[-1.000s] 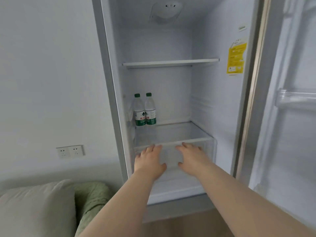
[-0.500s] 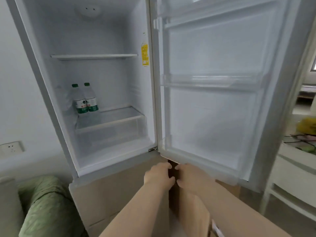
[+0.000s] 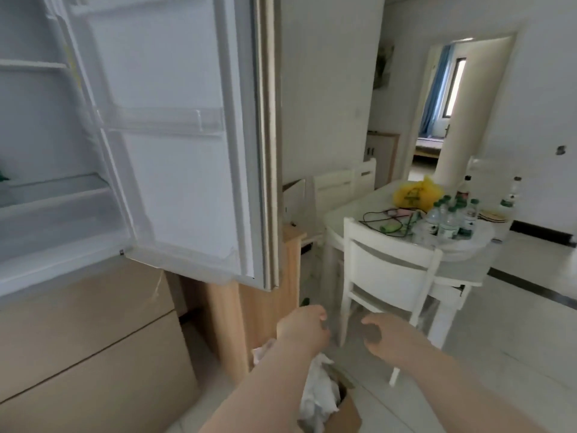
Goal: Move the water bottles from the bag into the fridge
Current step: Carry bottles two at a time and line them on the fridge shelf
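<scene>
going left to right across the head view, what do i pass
fridge shelf → open fridge door → left hand → right hand → water bottles

Ok so the white worktop (image 3: 346, 209) has a bunch of green-capped water bottles (image 3: 449, 218) clustered toward its right side, a yellow bag (image 3: 416, 195) just behind them by the far edge, a black cable (image 3: 379, 217) sprawled left of them, and stacked plates (image 3: 493, 215) at the right edge.
</scene>
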